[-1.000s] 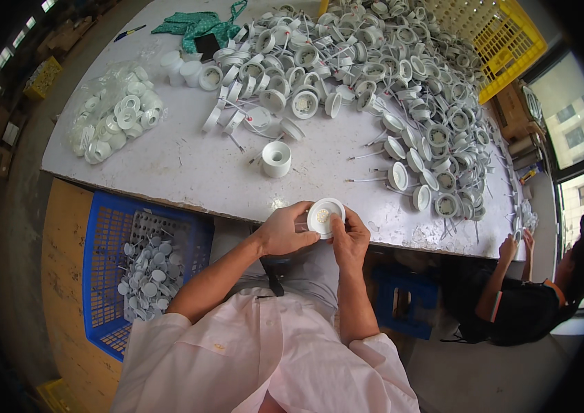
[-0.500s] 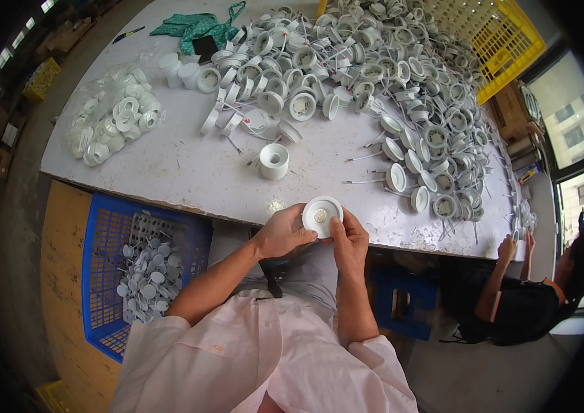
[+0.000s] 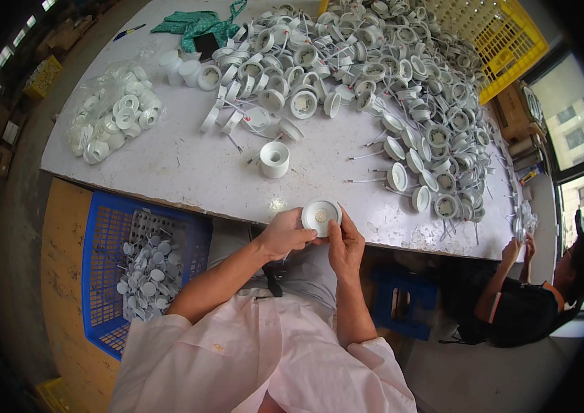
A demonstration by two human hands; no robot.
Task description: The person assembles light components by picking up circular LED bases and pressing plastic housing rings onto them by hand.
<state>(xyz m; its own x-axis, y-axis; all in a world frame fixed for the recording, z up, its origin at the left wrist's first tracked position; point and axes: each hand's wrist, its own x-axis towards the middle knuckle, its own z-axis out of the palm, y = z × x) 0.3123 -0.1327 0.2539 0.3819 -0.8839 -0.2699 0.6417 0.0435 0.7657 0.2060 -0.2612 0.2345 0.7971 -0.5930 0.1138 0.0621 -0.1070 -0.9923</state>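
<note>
Between both hands, at the near edge of the white table, is a round white downlight housing (image 3: 321,215), its open face up and a pale LED disc showing inside. My left hand (image 3: 286,230) grips its left side from below, thumb along the rim. My right hand (image 3: 347,242) closes on the right side, with the thumb pressed on the lower rim. Just beyond stands a white cylinder with a hole in its top (image 3: 275,159). Farther off, a large heap of similar white downlight housings (image 3: 304,104) with short cables covers the far and right part of the table.
A clear bag of white rings (image 3: 125,113) lies at the left. Below it stands a blue basket (image 3: 97,275) holding white round parts. A yellow crate (image 3: 512,55) is at the far right, a green cloth (image 3: 196,27) at the back. A co-worker (image 3: 519,303) sits at the right.
The downlight housing and both hands have shifted very slightly left and down. The co-worker's hands have also moved a little.
</note>
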